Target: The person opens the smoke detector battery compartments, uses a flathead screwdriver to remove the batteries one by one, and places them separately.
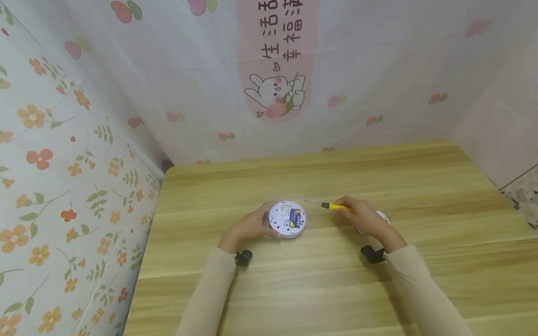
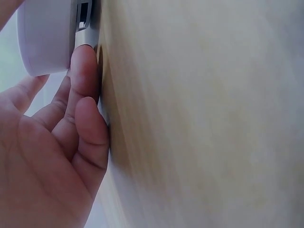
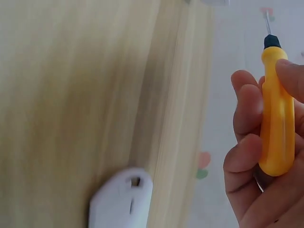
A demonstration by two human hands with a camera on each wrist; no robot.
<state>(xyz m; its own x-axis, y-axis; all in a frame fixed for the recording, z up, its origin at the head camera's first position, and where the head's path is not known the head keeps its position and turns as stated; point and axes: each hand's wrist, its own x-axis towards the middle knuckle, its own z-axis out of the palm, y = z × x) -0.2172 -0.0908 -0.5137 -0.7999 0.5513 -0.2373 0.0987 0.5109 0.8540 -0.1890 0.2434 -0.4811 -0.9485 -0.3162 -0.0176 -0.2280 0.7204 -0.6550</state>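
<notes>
A round white device, much like a smoke alarm, shows its back side up with a blue-and-yellow battery in it. My left hand grips it around its left edge, thumb at the near side. In the left wrist view the white casing stands over the fingertips, close to the tabletop. To the right, my right hand holds a screwdriver by its yellow handle. Its thin metal tip points left, a short way from the device. Partly hidden under the right forearm lies a flat white plate with slots.
Both hands work over a wooden table. A white printed cloth hangs behind its far edge, and a flowered cloth hangs along the left side. Black wrist mounts sit under the wrists.
</notes>
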